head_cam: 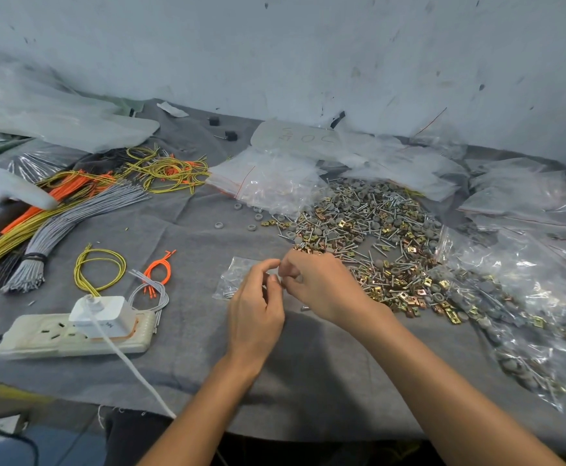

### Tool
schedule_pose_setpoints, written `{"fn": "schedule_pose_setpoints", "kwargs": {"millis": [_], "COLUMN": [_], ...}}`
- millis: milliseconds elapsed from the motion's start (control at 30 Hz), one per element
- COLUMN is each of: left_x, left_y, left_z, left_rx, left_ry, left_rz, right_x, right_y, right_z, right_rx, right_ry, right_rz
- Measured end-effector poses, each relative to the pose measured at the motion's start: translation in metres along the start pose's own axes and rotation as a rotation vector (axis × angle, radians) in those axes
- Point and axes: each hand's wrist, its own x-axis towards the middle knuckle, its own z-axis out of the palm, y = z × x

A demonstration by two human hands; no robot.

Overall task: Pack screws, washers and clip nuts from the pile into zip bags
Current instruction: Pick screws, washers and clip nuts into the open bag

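A small clear zip bag [233, 275] with a few screws inside lies on the grey cloth at centre. My left hand [256, 304] and my right hand [318, 284] meet over its right end, and the fingertips of both pinch the bag's edge. Just right of my hands spreads the pile of screws, grey washers and brass clip nuts [376, 237]. What lies between my fingertips is hidden.
Filled zip bags [517, 297] lie heaped at the right; empty bags [268, 176] sit behind the pile. Bundles of orange, yellow and grey wires [59, 210] cover the left. A power strip with a white charger [73, 331] sits at front left. Loose washers [238, 216] lie mid-table.
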Motion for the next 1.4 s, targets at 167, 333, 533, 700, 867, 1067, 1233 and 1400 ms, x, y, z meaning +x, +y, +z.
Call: {"fn": "schedule_pose_setpoints", "kwargs": {"millis": [167,333,533,700,867,1067,1233,1400], "left_x": [0.0,0.002,0.015,0.028,0.028,0.035,0.035,0.032], "left_y": [0.0,0.0,0.009,0.028,0.046,0.075,0.092,0.098], "left_z": [0.001,-0.001,-0.019,-0.04,-0.047,-0.041,-0.036,-0.035], "left_rx": [-0.043,-0.046,0.041,-0.328,-0.486,-0.549,-0.617,-0.592], "left_ry": [0.013,-0.035,-0.156,-0.195,-0.295,-0.269,-0.242,-0.199], "left_rz": [-0.023,-0.033,0.043,-0.085,-0.096,-0.101,-0.088,-0.042], "right_x": [-0.002,-0.004,-0.001,-0.004,-0.014,-0.028,-0.043,-0.057], "right_y": [0.005,0.025,0.033,0.027,0.017,0.022,0.027,0.032], "right_z": [-0.004,-0.014,-0.009,-0.024,-0.048,-0.074,-0.086,-0.091], "right_rx": [0.072,0.088,0.014,0.406,0.749,1.032,1.093,1.065], "right_ry": [0.001,0.066,-0.047,0.033,0.073,0.086,0.131,0.119], "right_rz": [0.004,-0.062,-0.143,-0.065,-0.007,0.043,0.036,0.021]}}
